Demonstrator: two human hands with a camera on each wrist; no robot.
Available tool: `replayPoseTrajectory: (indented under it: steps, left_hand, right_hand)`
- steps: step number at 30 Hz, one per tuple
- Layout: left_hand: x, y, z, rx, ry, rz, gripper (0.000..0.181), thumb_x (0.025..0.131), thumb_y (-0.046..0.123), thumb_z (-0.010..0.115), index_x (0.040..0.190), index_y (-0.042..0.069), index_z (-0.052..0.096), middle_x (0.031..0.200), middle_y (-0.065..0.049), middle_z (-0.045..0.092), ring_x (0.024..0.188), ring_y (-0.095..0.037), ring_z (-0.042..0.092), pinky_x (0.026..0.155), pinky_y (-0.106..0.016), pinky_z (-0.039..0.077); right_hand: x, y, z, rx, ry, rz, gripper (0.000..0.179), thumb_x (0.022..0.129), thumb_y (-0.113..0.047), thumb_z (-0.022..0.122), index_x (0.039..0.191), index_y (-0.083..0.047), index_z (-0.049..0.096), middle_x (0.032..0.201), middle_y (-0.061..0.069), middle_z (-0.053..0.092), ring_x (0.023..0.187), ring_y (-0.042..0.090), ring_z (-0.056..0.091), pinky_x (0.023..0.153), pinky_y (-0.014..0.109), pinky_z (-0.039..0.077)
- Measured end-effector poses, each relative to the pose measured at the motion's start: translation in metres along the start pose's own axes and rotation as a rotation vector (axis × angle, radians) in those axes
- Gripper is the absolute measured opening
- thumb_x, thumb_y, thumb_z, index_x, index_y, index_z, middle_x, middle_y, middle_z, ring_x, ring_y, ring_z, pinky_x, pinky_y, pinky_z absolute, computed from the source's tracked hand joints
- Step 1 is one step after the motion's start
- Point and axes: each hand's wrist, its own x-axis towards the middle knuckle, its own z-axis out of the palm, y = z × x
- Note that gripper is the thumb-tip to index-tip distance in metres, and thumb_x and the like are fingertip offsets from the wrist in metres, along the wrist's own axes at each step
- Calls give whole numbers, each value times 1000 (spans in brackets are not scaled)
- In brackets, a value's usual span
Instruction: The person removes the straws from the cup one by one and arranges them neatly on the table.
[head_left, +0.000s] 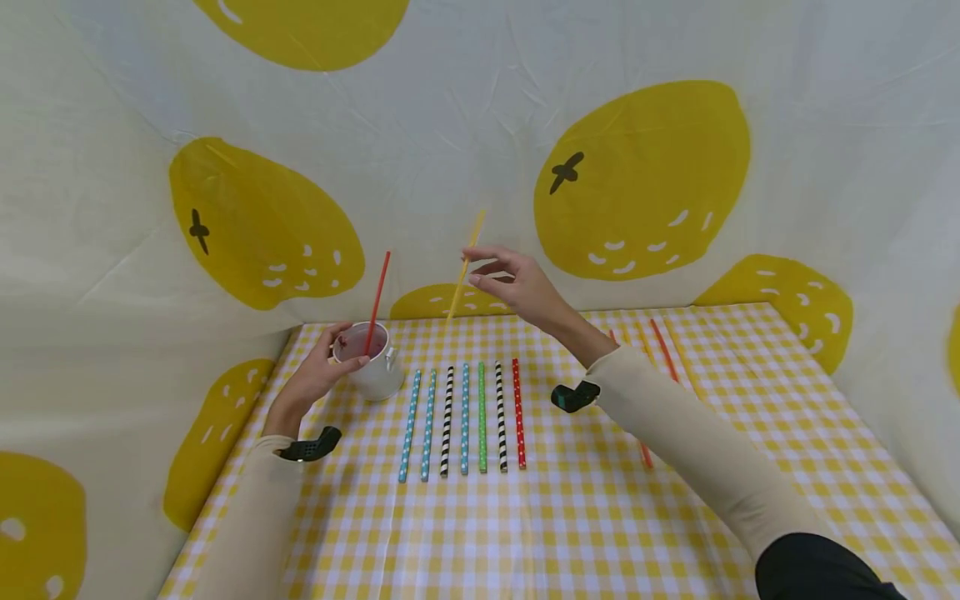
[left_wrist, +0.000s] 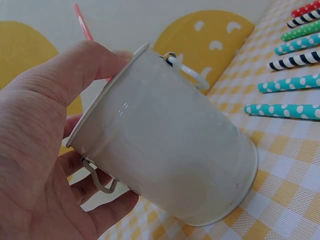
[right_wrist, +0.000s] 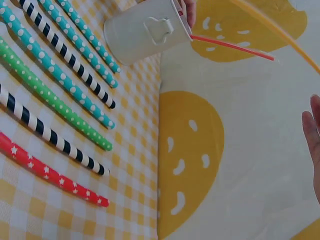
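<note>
My left hand (head_left: 324, 372) grips the rim of a small white metal bucket (left_wrist: 165, 135), thumb over the near edge and fingers around the far side. A red straw (head_left: 378, 292) leans inside the bucket and sticks up past its rim. In the head view my right hand (head_left: 517, 287) pinches a yellow straw (head_left: 460, 287) between thumb and fingers, held tilted above the back of the table, to the right of the bucket. The same yellow straw (right_wrist: 280, 30) crosses the top right corner of the right wrist view, where only some fingertips (right_wrist: 314, 125) show.
Several patterned paper straws, among them a green dotted one (head_left: 482, 417) and a red one (head_left: 519, 417), lie in a row on the yellow checked tablecloth (head_left: 465, 533). More red and yellow straws (head_left: 664, 350) lie to the right, partly behind my right forearm. A lemon-print sheet (head_left: 450, 125) hangs behind.
</note>
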Motion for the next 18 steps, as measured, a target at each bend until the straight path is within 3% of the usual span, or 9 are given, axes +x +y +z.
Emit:
replayPoseTrajectory:
  steps: [4,8,14,18]
  left_hand:
    - [3,-7,0,21,16,14,87,96,28,72,162,13,17,160,-18,25,138,-41,35,106,-54,35]
    - [4,-9,0,15,17,18,86,96,26,72,161,11,18,158,-19,28,136,-42,35,105,-53,35]
    - [3,-7,0,12,16,15,86,96,24,72,161,12,18,158,-19,28,137,-42,35,106,-53,34]
    - [5,-12,-1,15,19,23,85,96,27,73,161,14,19,157,-18,29,136,-40,36,106,-52,35]
  right_hand:
    - [-10,-6,-8,-28,51,11,36,100,-9,64,136,-4,61,136,17,61,117,34,60,94,36,52]
    - [-15,4,-19,-54,82,0,34,99,-10,67,131,0,62,132,18,62,114,33,61,93,35,51]
    - [-30,-4,-30,-110,79,27,28,97,-3,66,125,4,63,129,21,63,104,40,65,82,31,53]
    - [-40,0,-37,-142,64,54,26,97,-2,66,123,2,65,127,19,64,102,43,66,78,36,55]
